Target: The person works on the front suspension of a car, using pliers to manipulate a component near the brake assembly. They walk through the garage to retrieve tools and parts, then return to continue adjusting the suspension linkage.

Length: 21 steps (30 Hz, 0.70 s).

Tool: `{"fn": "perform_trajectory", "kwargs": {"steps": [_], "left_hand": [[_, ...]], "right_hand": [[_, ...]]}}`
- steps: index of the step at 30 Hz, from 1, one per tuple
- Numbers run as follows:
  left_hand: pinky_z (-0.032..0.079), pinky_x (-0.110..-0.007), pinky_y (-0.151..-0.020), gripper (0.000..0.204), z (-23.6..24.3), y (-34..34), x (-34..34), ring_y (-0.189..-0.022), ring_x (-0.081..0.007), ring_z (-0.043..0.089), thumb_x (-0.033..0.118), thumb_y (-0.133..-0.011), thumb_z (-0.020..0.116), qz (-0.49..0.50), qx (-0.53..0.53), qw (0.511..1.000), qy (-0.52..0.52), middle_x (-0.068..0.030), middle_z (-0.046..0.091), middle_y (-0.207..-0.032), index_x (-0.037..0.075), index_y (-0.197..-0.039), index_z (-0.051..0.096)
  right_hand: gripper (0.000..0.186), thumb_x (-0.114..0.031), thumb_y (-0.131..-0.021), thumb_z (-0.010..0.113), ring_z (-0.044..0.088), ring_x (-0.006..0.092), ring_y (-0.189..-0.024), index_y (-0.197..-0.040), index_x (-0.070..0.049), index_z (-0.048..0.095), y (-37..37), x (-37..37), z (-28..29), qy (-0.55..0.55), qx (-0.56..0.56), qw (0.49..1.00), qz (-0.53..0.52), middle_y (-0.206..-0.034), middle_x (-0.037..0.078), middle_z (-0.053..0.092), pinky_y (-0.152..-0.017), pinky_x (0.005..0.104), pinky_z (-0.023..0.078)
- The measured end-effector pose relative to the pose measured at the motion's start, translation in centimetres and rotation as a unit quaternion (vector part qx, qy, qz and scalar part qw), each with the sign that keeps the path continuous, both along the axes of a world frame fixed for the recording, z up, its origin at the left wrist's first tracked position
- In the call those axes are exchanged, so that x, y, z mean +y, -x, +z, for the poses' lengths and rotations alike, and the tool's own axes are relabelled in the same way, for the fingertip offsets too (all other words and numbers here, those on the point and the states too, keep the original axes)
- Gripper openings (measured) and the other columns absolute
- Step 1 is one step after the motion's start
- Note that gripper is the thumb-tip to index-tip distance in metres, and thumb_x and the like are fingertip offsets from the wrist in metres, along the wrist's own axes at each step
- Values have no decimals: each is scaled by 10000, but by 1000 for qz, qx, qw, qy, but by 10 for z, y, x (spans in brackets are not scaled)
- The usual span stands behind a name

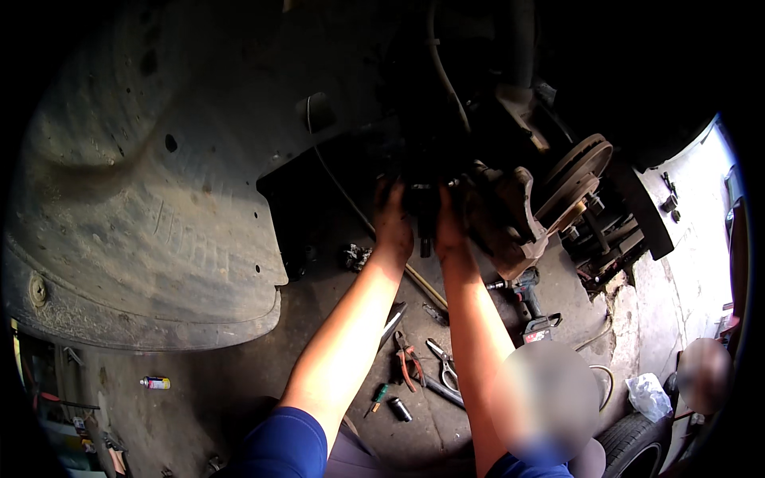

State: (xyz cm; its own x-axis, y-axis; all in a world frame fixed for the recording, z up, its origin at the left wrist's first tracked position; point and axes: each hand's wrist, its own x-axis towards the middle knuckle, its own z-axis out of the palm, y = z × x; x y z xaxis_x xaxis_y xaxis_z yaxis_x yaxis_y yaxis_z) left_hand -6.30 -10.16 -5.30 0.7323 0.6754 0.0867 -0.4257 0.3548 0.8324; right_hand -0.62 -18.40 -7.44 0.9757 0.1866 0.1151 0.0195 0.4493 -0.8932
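My left hand [393, 215] and my right hand [449, 219] reach into the shadow under the vehicle, their fingers curled at either side of a dark component [425, 211]; what exactly they grip is hidden. Just right of my right hand is a rusty brake caliper assembly [518, 223] beside a brake disc [582, 167]. A pale hose [422, 287] runs behind my hands.
A wheel-arch liner [135, 223] fills the left. On the floor lie a cordless impact wrench [530, 303], pliers [406, 358], metal shears [442, 358], a screwdriver [378, 398], a socket [401, 409] and a spray can [155, 382]. A tire [629, 442] and plastic bag [649, 394] sit lower right.
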Motion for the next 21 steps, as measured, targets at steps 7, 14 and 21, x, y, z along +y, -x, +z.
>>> {"fn": "perform_trajectory", "kwargs": {"steps": [7,14,21], "left_hand": [[472,-343,-972,427,-11,-9,6,-1106,-196,603,359,-985,647,53,54,997,17,-75,658,-1228,96,-1319,601],[468,-315,-651,402,5,-5,24,-820,-173,668,458,-985,566,-146,140,978,47,-43,737,-999,117,-1165,680],[465,-188,-450,489,-16,-4,34,-731,-122,675,539,-980,602,-266,62,944,186,-28,734,-1042,138,-1256,645]], "right_hand": [[587,-403,-1030,628,403,238,-1436,-1489,-56,511,-13,-8,-11,173,-174,966,-81,-1560,103,467,-1231,361,264],[469,-355,-1013,638,647,327,-1180,-1347,-26,630,35,-87,-61,399,-209,891,-57,-1249,187,700,-1054,399,474],[473,-459,-913,657,721,351,-1053,-1103,-37,755,137,-142,-113,700,-56,610,367,-1139,228,733,-936,418,580]]}}
